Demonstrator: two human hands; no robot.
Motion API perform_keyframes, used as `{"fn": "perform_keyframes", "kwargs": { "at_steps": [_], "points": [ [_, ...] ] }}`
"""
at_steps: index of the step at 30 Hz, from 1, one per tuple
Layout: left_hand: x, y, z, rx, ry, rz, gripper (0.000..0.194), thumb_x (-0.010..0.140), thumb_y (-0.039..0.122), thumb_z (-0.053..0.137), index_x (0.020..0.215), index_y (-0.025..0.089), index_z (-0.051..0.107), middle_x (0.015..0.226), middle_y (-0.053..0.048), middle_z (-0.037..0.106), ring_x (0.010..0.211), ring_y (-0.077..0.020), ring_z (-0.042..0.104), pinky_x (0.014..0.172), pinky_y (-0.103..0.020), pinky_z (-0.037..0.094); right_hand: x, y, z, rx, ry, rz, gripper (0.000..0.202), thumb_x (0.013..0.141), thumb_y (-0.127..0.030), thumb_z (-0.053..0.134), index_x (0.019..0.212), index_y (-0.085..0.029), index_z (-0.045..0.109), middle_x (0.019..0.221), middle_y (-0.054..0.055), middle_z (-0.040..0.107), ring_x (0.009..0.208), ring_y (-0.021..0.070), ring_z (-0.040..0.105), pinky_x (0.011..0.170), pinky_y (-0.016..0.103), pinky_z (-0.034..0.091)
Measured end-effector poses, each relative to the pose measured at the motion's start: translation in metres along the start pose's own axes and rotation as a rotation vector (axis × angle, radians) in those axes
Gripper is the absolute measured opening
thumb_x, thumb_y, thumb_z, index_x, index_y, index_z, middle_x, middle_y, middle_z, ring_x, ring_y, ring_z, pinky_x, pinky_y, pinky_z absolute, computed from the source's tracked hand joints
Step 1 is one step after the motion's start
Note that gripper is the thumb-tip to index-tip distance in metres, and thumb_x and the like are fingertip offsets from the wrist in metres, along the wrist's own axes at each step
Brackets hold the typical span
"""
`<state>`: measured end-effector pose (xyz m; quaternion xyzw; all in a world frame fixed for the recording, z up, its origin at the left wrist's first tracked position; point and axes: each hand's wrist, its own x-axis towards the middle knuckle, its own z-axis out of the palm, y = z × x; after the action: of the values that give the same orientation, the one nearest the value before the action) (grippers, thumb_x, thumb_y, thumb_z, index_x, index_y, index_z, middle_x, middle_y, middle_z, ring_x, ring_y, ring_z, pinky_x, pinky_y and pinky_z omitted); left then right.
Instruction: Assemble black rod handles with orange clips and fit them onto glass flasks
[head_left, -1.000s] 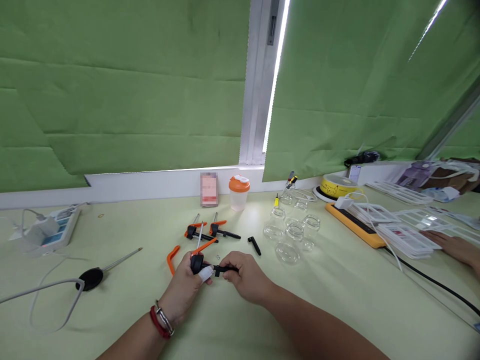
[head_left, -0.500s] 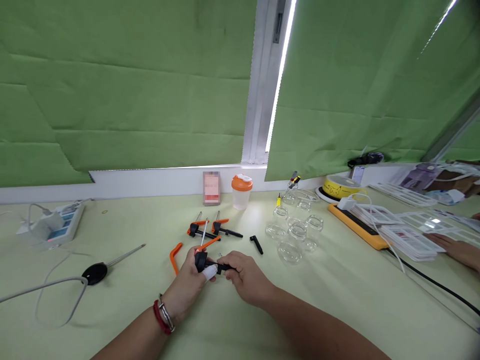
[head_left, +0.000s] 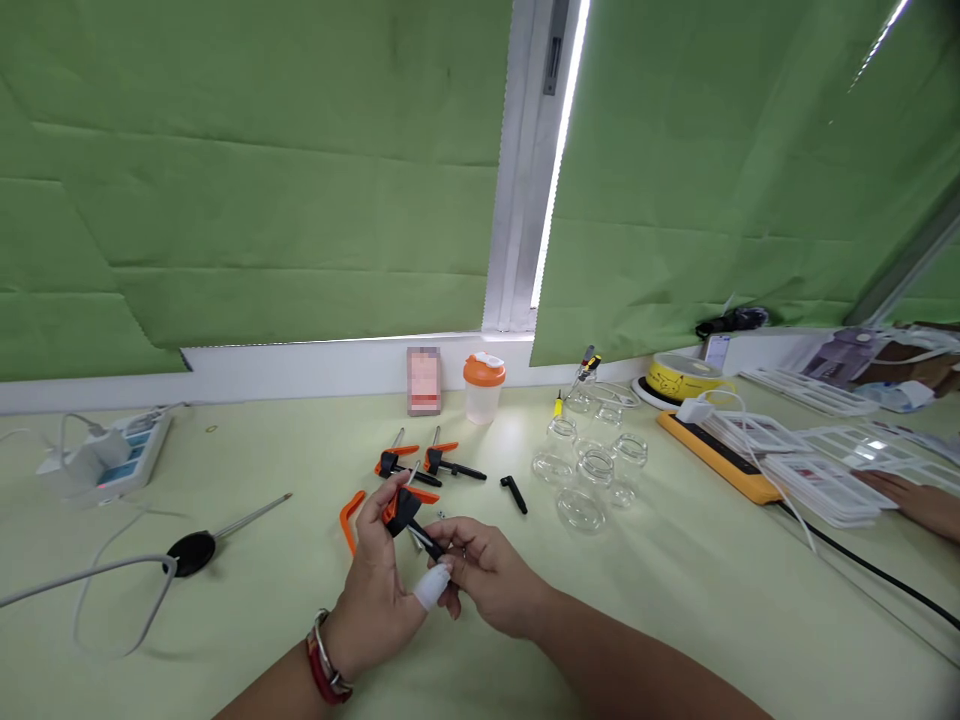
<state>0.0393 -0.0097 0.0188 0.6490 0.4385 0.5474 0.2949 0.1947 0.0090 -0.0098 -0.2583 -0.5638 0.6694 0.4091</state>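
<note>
A black-and-orange clamp-like tool (head_left: 406,508) with a metal rod is held between my two hands over the table. My left hand (head_left: 382,590), its thumb wrapped in white, grips the head of the tool. The fingers of my right hand (head_left: 495,580) pinch the black end of its shaft. Two similar black-and-orange tools (head_left: 390,462) (head_left: 439,461) lie just beyond. Left of them rests a bent orange piece (head_left: 348,518). To the right is a short black L-shaped piece (head_left: 514,494). Small metal bits beside the tool are partly hidden.
Several clear glass vessels (head_left: 581,508) stand to the right. At the back are an orange-lidded cup (head_left: 484,388) and a pinkish box (head_left: 424,382). A screwdriver-like tool (head_left: 193,551) and cables lie left. An orange-black power strip (head_left: 716,455) and another person's hand (head_left: 907,497) are far right.
The held tool has tilted, its shaft now slanting down toward me. My left hand has turned and opened out somewhat around it, and my right hand has dropped slightly lower.
</note>
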Motion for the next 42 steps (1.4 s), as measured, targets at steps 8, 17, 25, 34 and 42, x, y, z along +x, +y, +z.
{"fn": "perform_keyframes", "kwargs": {
  "at_steps": [8, 17, 25, 34, 42],
  "points": [
    [0.001, 0.001, -0.007, 0.213, 0.006, 0.166, 0.075, 0.051, 0.018, 0.082, 0.117, 0.025, 0.047, 0.139, -0.013, 0.04, 0.13, -0.0354, 0.036, 0.108, -0.046, 0.028, -0.002, -0.008, 0.004, 0.214, 0.01, 0.062, 0.04, 0.071, -0.038, 0.073, 0.101, -0.013, 0.063, 0.07, 0.001, 0.062, 0.048, 0.0109, 0.059, 0.043, 0.025, 0.048],
    [0.004, -0.002, -0.01, 0.724, -0.175, 0.389, 0.092, 0.066, 0.042, 0.068, 0.139, 0.016, 0.019, 0.124, -0.018, 0.045, 0.111, -0.0358, 0.047, 0.093, -0.056, 0.037, -0.001, -0.009, 0.004, 0.207, 0.034, 0.108, 0.04, 0.064, -0.033, 0.077, 0.095, -0.016, 0.057, 0.076, 0.001, 0.063, 0.059, 0.014, 0.061, 0.043, 0.026, 0.05],
    [0.008, 0.007, -0.012, 0.973, -0.247, 0.576, 0.093, 0.067, 0.05, 0.061, 0.137, 0.009, 0.016, 0.117, -0.021, 0.049, 0.104, -0.0364, 0.051, 0.091, -0.055, 0.035, -0.005, -0.005, 0.004, 0.149, 0.003, 0.145, 0.04, 0.066, -0.035, 0.076, 0.094, -0.017, 0.053, 0.077, -0.001, 0.061, 0.074, 0.0152, 0.063, 0.063, 0.027, 0.047],
    [0.007, 0.009, -0.008, 0.991, -0.294, 0.471, 0.087, 0.065, 0.042, 0.062, 0.135, 0.011, 0.022, 0.11, -0.017, 0.05, 0.096, -0.0329, 0.052, 0.082, -0.048, 0.04, -0.007, -0.005, 0.004, -0.079, -0.049, 0.117, 0.088, 0.082, -0.011, 0.053, 0.145, -0.031, -0.004, 0.081, -0.003, 0.057, 0.077, 0.0146, 0.061, 0.062, 0.027, 0.043],
    [0.003, 0.006, -0.003, 0.853, -0.252, 0.416, 0.09, 0.058, 0.037, 0.069, 0.132, 0.01, 0.023, 0.116, -0.02, 0.046, 0.102, -0.035, 0.051, 0.085, -0.052, 0.043, -0.007, -0.009, 0.0, -0.106, -0.109, 0.147, 0.072, 0.082, -0.011, 0.049, 0.143, -0.038, 0.022, 0.08, -0.003, 0.054, 0.072, 0.0132, 0.058, 0.056, 0.024, 0.041]
  ]
}}
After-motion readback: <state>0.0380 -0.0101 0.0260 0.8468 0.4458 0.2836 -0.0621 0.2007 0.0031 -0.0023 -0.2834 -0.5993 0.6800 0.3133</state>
